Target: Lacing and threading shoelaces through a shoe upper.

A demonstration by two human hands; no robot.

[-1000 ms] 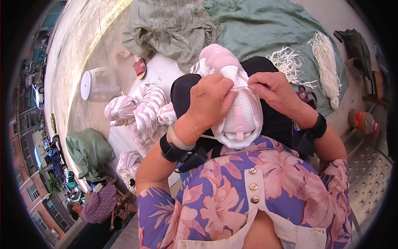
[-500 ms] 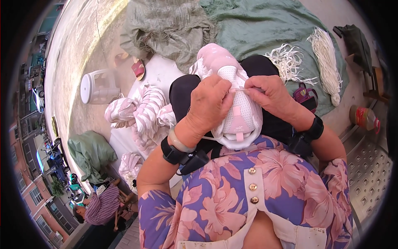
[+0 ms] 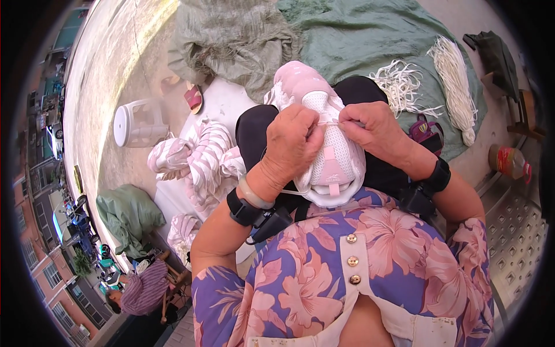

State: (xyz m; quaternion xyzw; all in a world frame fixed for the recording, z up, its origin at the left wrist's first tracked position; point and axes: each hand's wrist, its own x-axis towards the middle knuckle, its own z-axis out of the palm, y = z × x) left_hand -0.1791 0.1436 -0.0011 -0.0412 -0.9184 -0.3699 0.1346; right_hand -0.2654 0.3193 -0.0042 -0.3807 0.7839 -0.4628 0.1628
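A pink-and-white sneaker point(image 3: 336, 156) rests on the black-trousered lap point(image 3: 255, 132) in the middle of the frame, its collar opening toward the lower edge. The tongue is white mesh with pink panels and a pink pull tab; the collar rim is white, and pink material shows at the far end. A white shoelace point(image 3: 329, 124) crosses above the tongue, pulled into a short span. The left hand point(image 3: 292, 139) grips it with fingers curled in; the right hand point(image 3: 373, 125) pinches it between thumb and forefinger.

Left of the lap, a heap of pink-and-white shoe uppers point(image 3: 203, 159) lies near a white plastic stool point(image 3: 136, 123). Farther down on the left sits a bulging green sack point(image 3: 130, 215), whatever it holds hidden from view. Near the right edge is a clear plastic bottle point(image 3: 510, 162) with a red cap and red label; its contents cannot be made out. At the upper right, a long hank of white laces point(image 3: 454, 89) and a looser tangle of laces point(image 3: 399, 85) lie on a green tarp point(image 3: 358, 37).
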